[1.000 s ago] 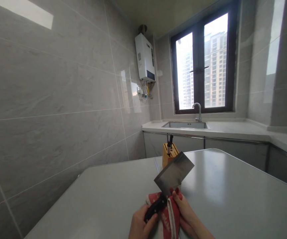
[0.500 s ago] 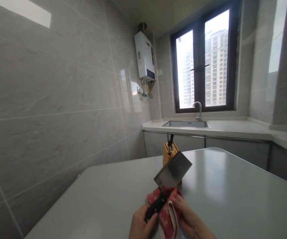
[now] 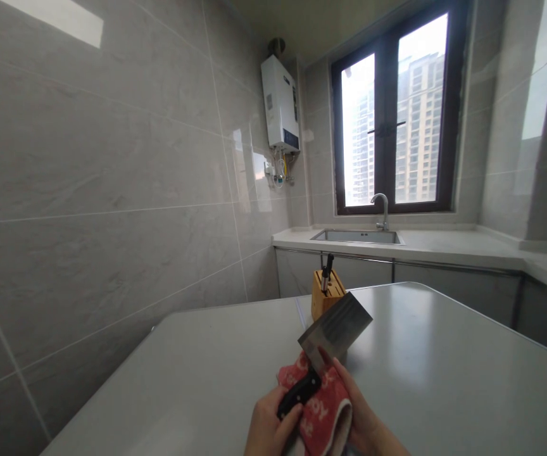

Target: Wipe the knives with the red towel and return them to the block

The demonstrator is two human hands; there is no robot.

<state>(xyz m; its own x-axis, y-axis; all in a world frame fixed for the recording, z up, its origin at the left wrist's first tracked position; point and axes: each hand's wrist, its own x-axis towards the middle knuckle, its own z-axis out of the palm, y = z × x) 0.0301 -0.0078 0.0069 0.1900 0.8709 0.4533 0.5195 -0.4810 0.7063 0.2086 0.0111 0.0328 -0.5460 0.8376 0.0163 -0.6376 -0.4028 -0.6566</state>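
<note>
A cleaver [image 3: 335, 329] with a broad steel blade and a black riveted handle tilts up to the right above the table. My left hand [image 3: 268, 421] is closed around the handle. In my right hand [image 3: 361, 411] is a red towel [image 3: 323, 405] with pale lettering, bunched behind and below the handle and against the lower blade. The right thumb lies near the blade's lower edge; the other right fingers are largely hidden by the towel. Just beyond the blade stands a wooden knife block [image 3: 323, 297] with black-handled tools in it, its lower part covered by the blade.
A pale table [image 3: 207, 367] with rounded corners spreads under my hands. Past it runs a white counter [image 3: 454, 240] with a sink [image 3: 356, 236] and a curved faucet [image 3: 382, 209]. A tiled wall [image 3: 112, 158] is at the left, with a water heater [image 3: 280, 104] in the corner.
My right hand and the towel have shifted, so more of the towel's lettered face shows beside the handle. The cleaver stays in my left hand. The view has moved slightly.
</note>
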